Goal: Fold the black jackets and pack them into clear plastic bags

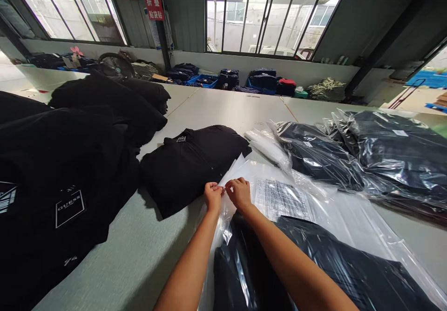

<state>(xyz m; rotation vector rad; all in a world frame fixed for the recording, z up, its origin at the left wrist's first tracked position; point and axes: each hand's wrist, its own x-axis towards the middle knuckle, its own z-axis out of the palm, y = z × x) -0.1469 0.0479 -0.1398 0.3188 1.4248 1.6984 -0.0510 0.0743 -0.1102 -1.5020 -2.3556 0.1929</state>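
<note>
My left hand [213,196] and my right hand [239,193] are close together, fingertips pinched at the upper left corner of a clear plastic bag [349,211]. Dark folded clothing [321,250] lies inside that bag, partly behind my right forearm. Black printed text [281,198] shows on the bag's upper part. Just beyond my left hand rests a folded black zip garment [195,162] with a small label at its collar. What exactly lies between my fingertips is too small to make out beyond the plastic edge.
Piles of black garments [70,152] stand at the left, some with square printed logos. Bagged dark garments [401,148] are stacked at the right, beside another bagged garment [314,150]. Behind the table [223,106], blue crates [206,80] hold clothing beneath the windows.
</note>
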